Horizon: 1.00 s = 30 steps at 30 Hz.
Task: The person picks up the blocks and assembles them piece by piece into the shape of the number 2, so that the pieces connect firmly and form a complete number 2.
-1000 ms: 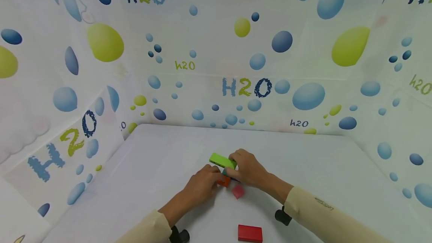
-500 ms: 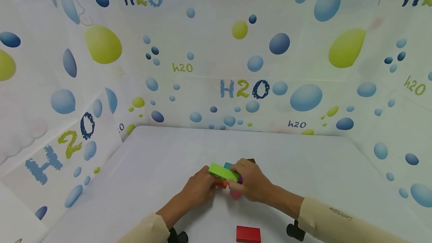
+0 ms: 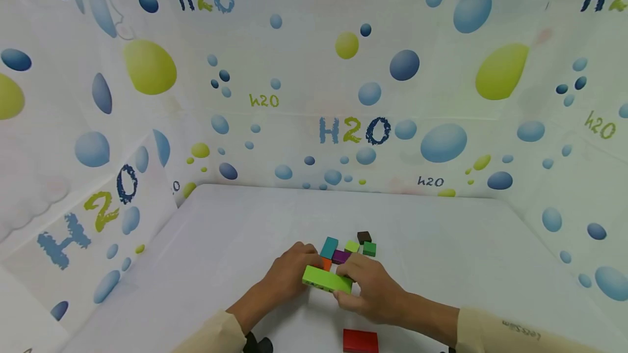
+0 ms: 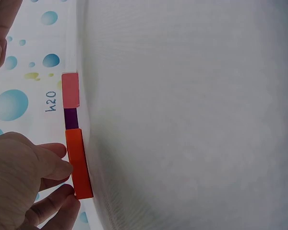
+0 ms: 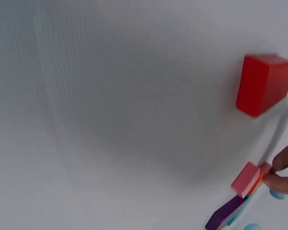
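Note:
My right hand (image 3: 374, 289) grips a long lime green block (image 3: 321, 278) by its right end, held over the near side of the block group. My left hand (image 3: 289, 269) is at the left of the group, its fingers and thumb pinching an orange block (image 4: 78, 163). Past the orange block, the left wrist view shows a purple block (image 4: 71, 118) and a pink block (image 4: 70, 90) in line. The lime block hides the pink one in the head view. A teal block (image 3: 329, 248) lies just behind the orange one.
Behind the purple block sit a small lime cube (image 3: 351, 246), a green cube (image 3: 369, 249) and a dark brown cube (image 3: 363, 237). A red block (image 3: 360, 340) lies alone near the front of the white table (image 3: 235, 222). A patterned curtain (image 3: 294, 70) stands behind.
My right hand has brought the lime block down and nearer to me, uncovering the teal, purple, green and brown blocks behind. My left hand has stayed nearly in place.

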Motion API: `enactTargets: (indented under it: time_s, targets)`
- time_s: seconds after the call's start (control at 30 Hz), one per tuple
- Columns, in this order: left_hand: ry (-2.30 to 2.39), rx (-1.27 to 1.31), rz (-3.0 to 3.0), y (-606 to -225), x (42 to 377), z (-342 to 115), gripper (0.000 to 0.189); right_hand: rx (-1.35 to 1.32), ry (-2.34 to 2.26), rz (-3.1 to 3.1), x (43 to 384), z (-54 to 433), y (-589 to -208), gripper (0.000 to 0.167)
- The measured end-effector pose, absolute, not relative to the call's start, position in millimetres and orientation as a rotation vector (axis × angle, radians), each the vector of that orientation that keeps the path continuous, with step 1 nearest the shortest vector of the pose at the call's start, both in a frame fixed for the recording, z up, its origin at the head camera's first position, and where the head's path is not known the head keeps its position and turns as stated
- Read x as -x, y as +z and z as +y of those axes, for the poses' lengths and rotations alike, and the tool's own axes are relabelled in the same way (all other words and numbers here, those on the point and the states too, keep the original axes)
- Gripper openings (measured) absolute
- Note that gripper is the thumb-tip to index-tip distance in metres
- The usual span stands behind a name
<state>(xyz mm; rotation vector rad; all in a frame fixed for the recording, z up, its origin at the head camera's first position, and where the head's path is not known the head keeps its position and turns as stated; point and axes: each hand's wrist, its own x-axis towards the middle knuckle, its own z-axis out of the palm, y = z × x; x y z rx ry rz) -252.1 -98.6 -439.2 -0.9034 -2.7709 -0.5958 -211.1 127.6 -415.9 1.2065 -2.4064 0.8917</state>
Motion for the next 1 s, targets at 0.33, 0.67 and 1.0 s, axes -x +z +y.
enactTargets:
  time_s: [0.33, 0.67, 1.0]
  targets:
    - [-0.526, 0.877, -2.824, -436.7, 250.4, -98.3, 0.026, -1.315, 0.97, -2.383, 193.7, 126.4, -422.2, 0.018]
    - [-0.531, 0.901, -2.77, -439.4, 253.5, -98.6, 0.022, -1.497, 0.917, -2.355, 187.5, 129.4, -438.1, 0.011]
    - [-0.557, 0.882, -2.783, -439.0, 252.4, -97.9, 0.022, -1.6, 0.831, -2.336, 184.5, 129.6, -450.5, 0.015]
